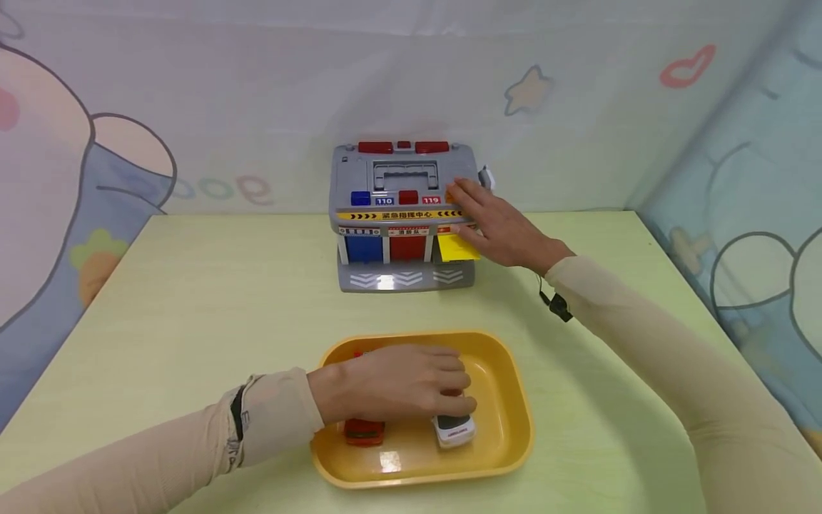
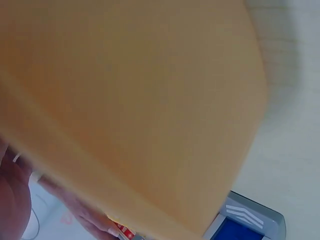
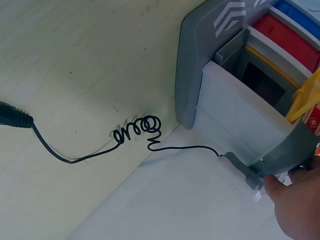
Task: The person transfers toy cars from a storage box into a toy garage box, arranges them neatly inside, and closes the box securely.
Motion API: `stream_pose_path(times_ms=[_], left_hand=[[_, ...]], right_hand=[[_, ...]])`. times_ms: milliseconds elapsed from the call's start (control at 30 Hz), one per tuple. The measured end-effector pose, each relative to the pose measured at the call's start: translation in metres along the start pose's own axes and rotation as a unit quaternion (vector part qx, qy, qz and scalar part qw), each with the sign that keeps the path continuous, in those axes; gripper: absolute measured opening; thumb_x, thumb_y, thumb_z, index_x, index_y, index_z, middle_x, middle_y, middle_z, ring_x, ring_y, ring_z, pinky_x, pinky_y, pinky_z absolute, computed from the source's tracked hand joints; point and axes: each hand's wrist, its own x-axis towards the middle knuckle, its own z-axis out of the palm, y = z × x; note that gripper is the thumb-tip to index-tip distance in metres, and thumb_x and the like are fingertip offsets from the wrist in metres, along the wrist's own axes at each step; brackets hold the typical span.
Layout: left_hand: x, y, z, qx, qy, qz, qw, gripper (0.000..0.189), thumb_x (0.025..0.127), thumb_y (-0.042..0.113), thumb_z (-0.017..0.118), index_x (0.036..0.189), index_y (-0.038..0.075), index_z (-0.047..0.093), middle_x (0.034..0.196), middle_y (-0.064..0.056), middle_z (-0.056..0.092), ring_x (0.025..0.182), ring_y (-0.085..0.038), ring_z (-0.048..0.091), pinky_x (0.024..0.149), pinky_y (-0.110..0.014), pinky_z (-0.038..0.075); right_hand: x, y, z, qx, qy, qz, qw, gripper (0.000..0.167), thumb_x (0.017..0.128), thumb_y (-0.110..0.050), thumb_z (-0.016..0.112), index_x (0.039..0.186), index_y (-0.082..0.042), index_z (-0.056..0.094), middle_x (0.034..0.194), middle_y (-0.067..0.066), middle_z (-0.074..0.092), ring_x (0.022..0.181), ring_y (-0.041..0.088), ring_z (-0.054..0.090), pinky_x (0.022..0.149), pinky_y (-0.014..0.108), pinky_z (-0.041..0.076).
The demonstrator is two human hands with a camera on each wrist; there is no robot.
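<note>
In the head view my left hand (image 1: 404, 382) is down in a yellow bin (image 1: 494, 467). Its fingers curl over a white toy car (image 1: 454, 432); the thumb is hidden. A red toy car (image 1: 364, 432) lies below that wrist, partly covered. Behind the bin stands a grey toy rescue station (image 1: 353, 171) with blue and red doors and a raised yellow door (image 1: 459, 248). My right hand (image 1: 507, 225) rests on the station's right front roof corner, fingers extended over an orange button and thumb beside the yellow door. The right wrist view shows the dark opening (image 3: 262, 82) under that door.
A coiled black cord (image 3: 145, 125) runs from the station's side to a black plug-like piece (image 1: 560, 307) on the table (image 1: 225, 300). The station stands near the back edge, against a printed cloth (image 1: 270, 93). The bin wall blocks most of the left wrist view.
</note>
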Motion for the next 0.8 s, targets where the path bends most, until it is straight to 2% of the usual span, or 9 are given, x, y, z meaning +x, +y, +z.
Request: stream_pose_path(times_ms=[300,500,800], left_hand=[[-0.004,-0.007,-0.011,-0.03,0.031,-0.041,0.9982,0.032,0.098,0.018,0.064,0.129,0.022,0.059,0.12,0.005,0.064,0.119,-0.014,0.056,0.114,-0.028,0.042],[-0.008,-0.017,-0.018,-0.043,0.044,-0.077,0.9951,0.038,0.095,0.016,0.069,0.131,0.023,0.059,0.127,0.002,0.064,0.124,-0.015,0.056,0.117,-0.034,0.04],[-0.015,-0.038,-0.017,-0.043,0.071,-0.133,0.9877,0.039,0.091,0.014,0.073,0.127,0.023,0.062,0.121,0.003,0.066,0.117,-0.016,0.058,0.105,-0.03,0.05]], right_hand=[[-0.006,-0.007,0.002,-0.002,0.022,-0.004,0.9998,0.063,0.104,-0.037,0.048,0.158,-0.013,0.027,0.162,0.011,0.028,0.145,0.033,0.033,0.121,0.048,0.031],[-0.008,-0.009,0.004,-0.006,0.033,-0.013,0.9994,0.06,0.104,-0.036,0.048,0.156,-0.011,0.031,0.159,0.012,0.032,0.141,0.032,0.037,0.118,0.048,0.035],[-0.012,-0.016,0.004,-0.002,0.029,-0.001,0.9996,0.064,0.104,-0.038,0.049,0.158,-0.014,0.027,0.161,0.012,0.029,0.141,0.031,0.037,0.116,0.047,0.039]])
